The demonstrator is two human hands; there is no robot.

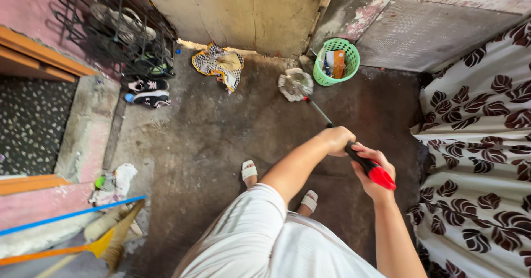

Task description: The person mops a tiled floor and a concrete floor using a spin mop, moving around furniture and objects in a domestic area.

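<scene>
Head view, near to far. Both hands are closed round a mop handle (354, 152): the right hand (374, 172) grips the red end grip, the left hand (337, 141) wraps the dark shaft just below it. The handle runs away from the body to the mop head (295, 84), a pale rag disc resting on the wet-looking concrete floor (221, 145). The pole looks stiff and light, the head soft and probably heavier when soaked; a two-hand hold high on the shaft suits it. Sandalled feet (250, 170) stand just behind the stroke. Brooms (105, 245) lie at lower left, a patterned curtain (475, 145) hangs at right. Farther off, a checked cloth (218, 63), a green basket (336, 62) close beside the mop head, and a shoe rack (124, 34) crowd the floor's far edge
</scene>
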